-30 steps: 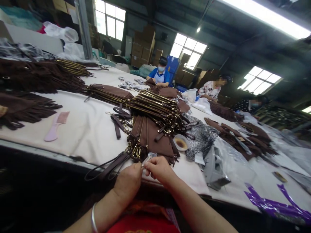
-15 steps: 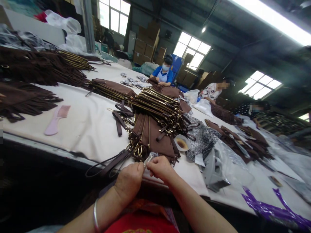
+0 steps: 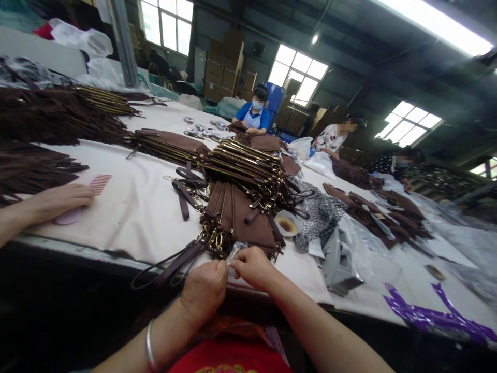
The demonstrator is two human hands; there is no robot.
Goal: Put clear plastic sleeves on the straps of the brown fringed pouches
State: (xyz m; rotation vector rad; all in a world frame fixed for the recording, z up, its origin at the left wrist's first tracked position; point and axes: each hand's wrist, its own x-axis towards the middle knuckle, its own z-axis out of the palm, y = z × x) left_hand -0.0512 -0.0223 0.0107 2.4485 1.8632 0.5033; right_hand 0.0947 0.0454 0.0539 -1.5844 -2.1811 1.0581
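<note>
My left hand (image 3: 205, 286) is closed in a fist at the table's front edge, its thumb pressed against something small that the fingers hide. Touching it from the right, my right hand (image 3: 253, 267) pinches a crumpled piece of clear plastic (image 3: 235, 250). Just beyond both hands lie brown fringed pouches (image 3: 254, 220) with gold zippers and gold clasps (image 3: 217, 241). Brown wrist straps (image 3: 182, 263) hang toward the edge on the left. A taller stack of zipped pouches (image 3: 240, 163) rests behind them.
Another person's hand (image 3: 64, 202) lies over a pink comb (image 3: 101, 184) at left. A small dish of brown liquid (image 3: 287, 224), patterned cloth (image 3: 320, 210) and a grey metal device (image 3: 341, 264) stand at right. Purple plastic (image 3: 430, 311) lies at the front edge. Co-workers sit across the table.
Another person's hand has come in from the left and reached over the comb. The view has shifted slightly. My two hands stay together in nearly the same place.
</note>
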